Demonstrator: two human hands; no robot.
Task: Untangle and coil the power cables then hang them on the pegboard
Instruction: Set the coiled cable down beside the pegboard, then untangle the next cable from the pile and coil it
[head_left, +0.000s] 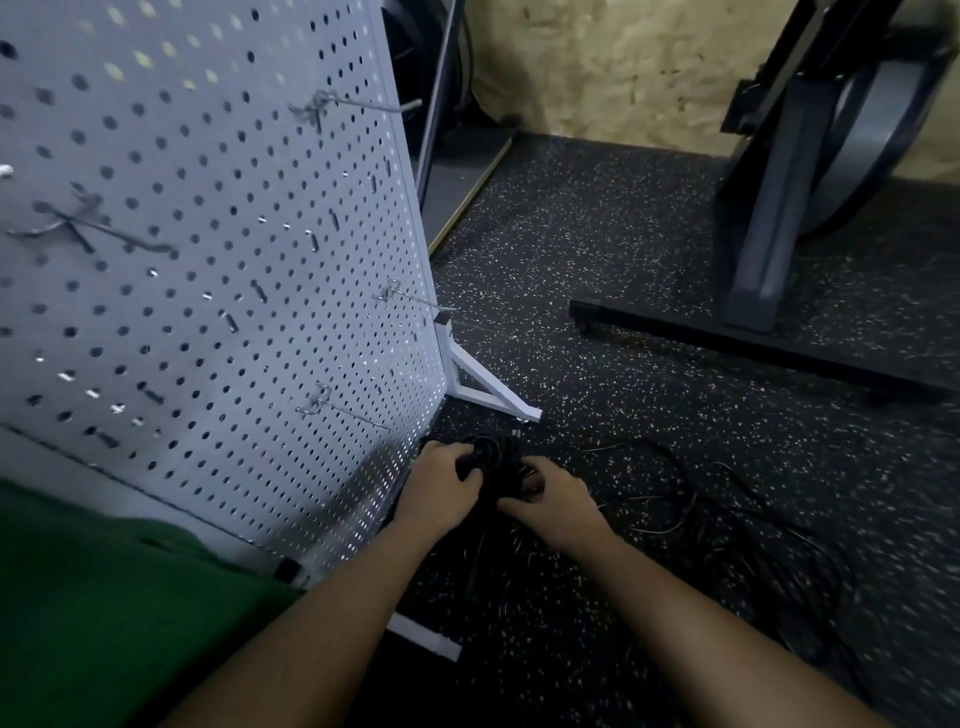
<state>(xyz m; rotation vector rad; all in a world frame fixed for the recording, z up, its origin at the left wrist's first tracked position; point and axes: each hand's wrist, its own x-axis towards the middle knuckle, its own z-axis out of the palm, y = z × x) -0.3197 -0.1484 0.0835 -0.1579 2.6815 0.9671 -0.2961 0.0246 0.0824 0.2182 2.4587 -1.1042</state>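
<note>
A bundle of black power cable (493, 457) lies on the speckled floor just in front of the white pegboard's (208, 234) lower right corner. My left hand (441, 480) grips the bundle's left side with curled fingers. My right hand (550, 501) holds its right side, fingers curled into the strands. More loose black cable (691, 499) trails in loops across the floor to the right. Several bare metal hooks stick out of the pegboard, among them one low hook (337, 408) and one at the right edge (410, 299).
The pegboard stands on white feet (493, 389). A black exercise machine with a long base bar (753, 338) stands at the right. A mirror or panel leans behind the board (467, 171). My green sleeve (104, 623) fills the lower left.
</note>
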